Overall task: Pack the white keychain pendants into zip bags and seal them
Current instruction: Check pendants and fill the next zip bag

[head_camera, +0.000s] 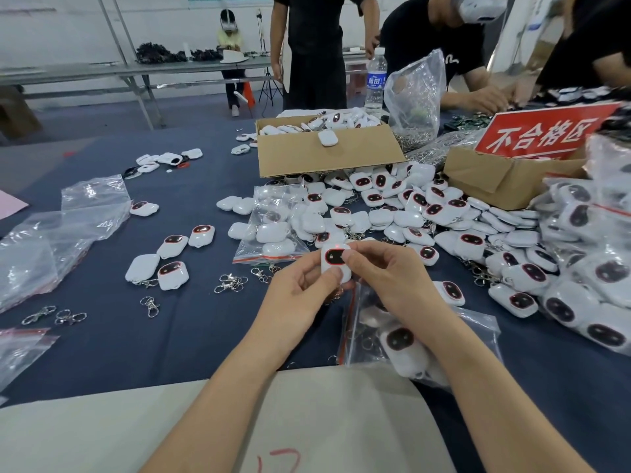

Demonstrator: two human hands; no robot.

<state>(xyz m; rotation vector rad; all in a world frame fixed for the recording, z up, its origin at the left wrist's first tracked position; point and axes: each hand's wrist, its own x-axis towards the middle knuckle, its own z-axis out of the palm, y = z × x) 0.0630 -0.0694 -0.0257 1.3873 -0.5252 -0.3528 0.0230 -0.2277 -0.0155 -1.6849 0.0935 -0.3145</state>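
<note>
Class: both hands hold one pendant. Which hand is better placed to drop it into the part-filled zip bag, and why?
Probably the right hand: it pinches the pendant and sits directly above the zip bag; the left hand is beside it.

white pendant [336, 262] upright, dark face showing, open zip bag [409, 339] below

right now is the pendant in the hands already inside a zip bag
No, the left hand and right hand pinch the pendant out in the open, above the zip bag lying below them.
</note>
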